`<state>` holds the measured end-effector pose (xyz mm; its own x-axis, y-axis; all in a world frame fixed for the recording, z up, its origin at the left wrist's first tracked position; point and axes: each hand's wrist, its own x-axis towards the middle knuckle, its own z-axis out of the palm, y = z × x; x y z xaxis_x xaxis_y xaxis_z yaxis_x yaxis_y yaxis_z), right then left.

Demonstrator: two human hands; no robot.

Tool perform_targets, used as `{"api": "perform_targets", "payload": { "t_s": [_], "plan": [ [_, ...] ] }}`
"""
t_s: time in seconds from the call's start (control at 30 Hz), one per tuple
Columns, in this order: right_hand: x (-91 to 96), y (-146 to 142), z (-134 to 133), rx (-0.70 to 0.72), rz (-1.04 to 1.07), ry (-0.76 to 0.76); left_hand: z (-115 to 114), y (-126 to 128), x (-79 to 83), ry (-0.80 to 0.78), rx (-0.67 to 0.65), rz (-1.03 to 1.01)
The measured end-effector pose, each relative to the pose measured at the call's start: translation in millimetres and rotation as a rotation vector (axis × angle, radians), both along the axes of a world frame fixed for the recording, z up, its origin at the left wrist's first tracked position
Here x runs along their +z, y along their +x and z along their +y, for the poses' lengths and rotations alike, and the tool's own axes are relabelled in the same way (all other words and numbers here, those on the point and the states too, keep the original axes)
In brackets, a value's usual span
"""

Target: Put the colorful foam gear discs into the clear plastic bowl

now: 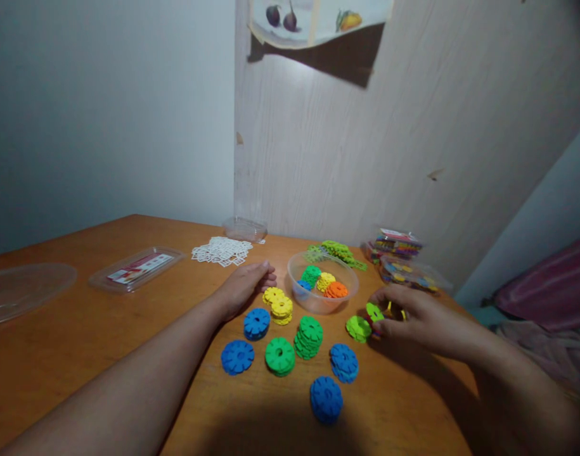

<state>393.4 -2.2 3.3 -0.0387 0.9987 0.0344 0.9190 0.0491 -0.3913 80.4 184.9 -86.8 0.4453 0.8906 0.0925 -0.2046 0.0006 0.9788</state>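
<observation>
Discs sorted by colour on a wooden surface [80, 348]. At right, the right hand [382, 312] pinches a lime-green disc [374, 311] between thumb and fingers, just beside a lime-green stack [359, 329]; yellow and red patches among the fingers are too indistinct to identify. The left hand [246, 285] rests near the yellow stacks [282, 309], fingers loosely curled, apparently empty. Blue stacks [326, 399] and green stacks [280, 356] occupy the near middle. Beyond, a clear bowl [322, 306] contains green, yellow, orange and blue discs.
</observation>
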Motion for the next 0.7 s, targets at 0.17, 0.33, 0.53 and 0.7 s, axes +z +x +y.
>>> {"api": "perform_targets", "payload": {
  "t_s": [0.17,0.33,0.53,0.7],
  "plan": [
    [5.0,6.1,-0.5,-0.043,0.025,0.052,0.6,0.5,-0.7,0.012,0.003,-0.002],
    [12.7,10.7,4.1,-0.021,0.006,0.078,-4.0,0.9,2.7,0.009,0.004,-0.005],
    [33.4,-5.1,18.4,0.053,-0.091,0.054,-7.2,2.8,3.9,-0.015,0.016,-0.033],
    [48.4,-37.7,42.6,0.114,-0.2,0.036,-5.7,3.3,1.3,0.007,0.016,-0.033]
  ]
}}
